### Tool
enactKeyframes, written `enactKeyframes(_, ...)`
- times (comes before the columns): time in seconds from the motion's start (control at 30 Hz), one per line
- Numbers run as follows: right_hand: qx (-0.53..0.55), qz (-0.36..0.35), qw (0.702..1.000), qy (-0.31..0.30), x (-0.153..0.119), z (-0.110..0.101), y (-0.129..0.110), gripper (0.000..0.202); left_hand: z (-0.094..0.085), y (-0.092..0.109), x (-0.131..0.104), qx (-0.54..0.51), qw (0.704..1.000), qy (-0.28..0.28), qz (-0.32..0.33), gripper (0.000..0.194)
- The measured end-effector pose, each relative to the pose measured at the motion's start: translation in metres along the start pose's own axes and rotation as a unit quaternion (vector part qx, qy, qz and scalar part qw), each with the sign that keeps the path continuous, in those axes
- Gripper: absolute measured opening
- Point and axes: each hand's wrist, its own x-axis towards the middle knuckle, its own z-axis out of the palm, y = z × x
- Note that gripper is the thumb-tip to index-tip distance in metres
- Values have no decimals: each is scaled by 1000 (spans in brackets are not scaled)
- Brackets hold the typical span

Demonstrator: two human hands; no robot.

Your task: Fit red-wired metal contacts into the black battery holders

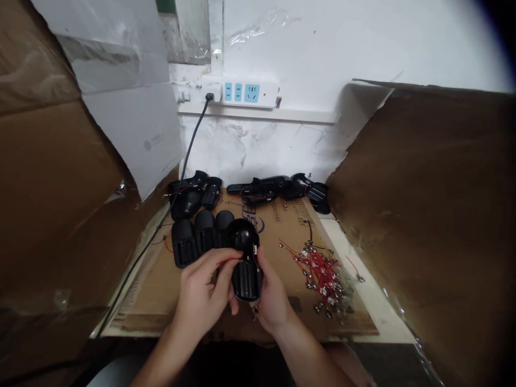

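A black plastic housing [246, 280], with a glossy rounded top and a ribbed hollow below, is held up over the cardboard. My right hand [274, 301] wraps around its right side, thumb along the edge by a small white connector. Thumb and forefinger of my left hand [207, 287] pinch a thin red wire [228, 260] at the housing's middle; the wire's far end is hidden. Just behind stand several matte black housings [184, 242] in a row. To the right lies a tangled pile of red wires with small metal parts [324, 274].
More black housings with wires [274, 188] lie along the wall. A black cable [161, 220] runs from a white power strip [250, 92] down the left side. Tall cardboard walls [435, 215] flank both sides. A flat cardboard sheet [157, 301] covers the table.
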Motion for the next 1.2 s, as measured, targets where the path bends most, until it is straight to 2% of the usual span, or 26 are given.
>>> enactKeyframes(0.13, -2, -17, 1000, 14, 1, 1, -1, 67, -3, 0, 1, 6, 1000, -7, 18, 19)
enactKeyframes(0.37, 5, 5, 1000, -14, 0, 2, -2, 68, -9, 4, 3, 30, 999, -9, 40, 18)
enactKeyframes(0.57, -12, -31, 998, 51, -1, 0, -3, 68, -4, 3, 1, 22, 999, 9, 33, 18)
enactKeyframes(0.67, -23, -39, 997, 64, -1, -1, -1, 68, -2, 7, 1, 35, 999, 2, 42, 19)
enactKeyframes(0.83, -45, -66, 994, 81, -1, -2, 2, 65, -3, 10, 2, 58, 996, 33, 61, 17)
enactKeyframes(1.0, -71, -104, 988, 92, 0, -4, 1, 59, -5, 0, 1, 91, 992, 0, 84, 28)
enactKeyframes(1.2, -67, -126, 986, 92, -1, -6, 1, 54, -7, 1, 2, 106, 989, -13, 106, 27)
